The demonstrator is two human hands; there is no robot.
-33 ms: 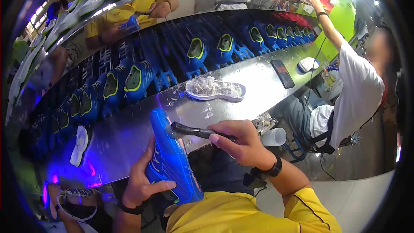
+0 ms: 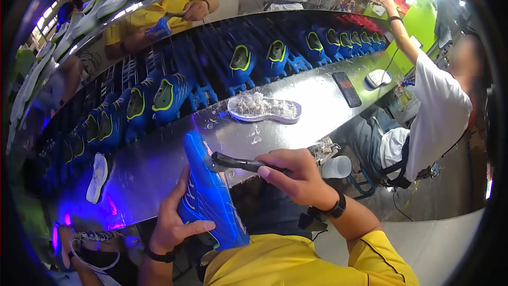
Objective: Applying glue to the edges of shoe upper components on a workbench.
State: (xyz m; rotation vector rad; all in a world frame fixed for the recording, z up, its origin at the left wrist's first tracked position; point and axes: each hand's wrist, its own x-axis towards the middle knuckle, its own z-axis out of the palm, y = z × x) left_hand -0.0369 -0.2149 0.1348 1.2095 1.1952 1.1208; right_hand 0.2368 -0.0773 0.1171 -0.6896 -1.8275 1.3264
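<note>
My left hand (image 2: 174, 225) holds a blue shoe upper (image 2: 211, 201) from its left side, with the thumb lying across it near the heel end. The toe points away from me, over the near edge of the bench, and the other end is close to my yellow shirt. My right hand (image 2: 296, 177) grips a black-handled brush (image 2: 238, 162). Its head touches the right side of the shoe upper near the toe; the bristles are hard to make out. Beyond the toe lies a white shoe sole (image 2: 272, 110) heaped with pale, stringy scraps.
Several blue shoes (image 2: 170, 92) stand along a dark conveyor behind the metal bench (image 2: 159, 153). Another white sole (image 2: 97, 179) lies at left. A phone (image 2: 347, 90) and a white-and-blue object (image 2: 378, 79) are at right, near a co-worker in white (image 2: 442, 100). A plastic cup (image 2: 336, 168) is beside my right wrist.
The brush head has shifted very slightly to the right on the shoe upper, and the shoe has tilted a touch. The co-worker's raised hand has moved slightly right.
</note>
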